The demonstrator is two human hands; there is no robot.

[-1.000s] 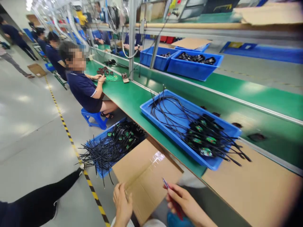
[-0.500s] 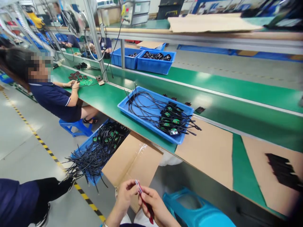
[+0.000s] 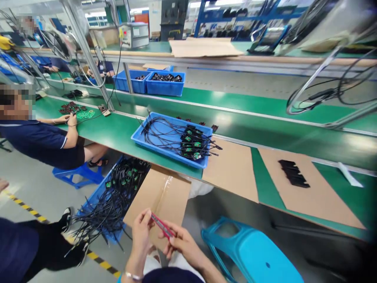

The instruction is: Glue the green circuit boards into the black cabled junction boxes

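A slim red utility knife (image 3: 162, 225) is held between my two hands, low in the middle of the view. My left hand (image 3: 140, 232) pinches its upper end between thumb and fingertips. My right hand (image 3: 184, 243) is closed on the lower end. Just beyond the hands stands a cardboard box (image 3: 173, 190) with clear tape along its top seam. To its left, a floor-level blue crate (image 3: 92, 192) overflows with black cables carrying small green boards.
On the green workbench (image 3: 118, 133) sits a blue tray (image 3: 165, 139) of cabled parts. Cardboard sheets (image 3: 235, 169) lie to its right, one bearing black parts (image 3: 293, 173). A turquoise stool (image 3: 259, 255) stands at my right. A co-worker (image 3: 38, 133) sits at left; another person's legs (image 3: 50, 239) are nearby.
The view has swung to the right. The utility knife has turned in my hands from steep to more level, and its silvery tip no longer shows clearly.
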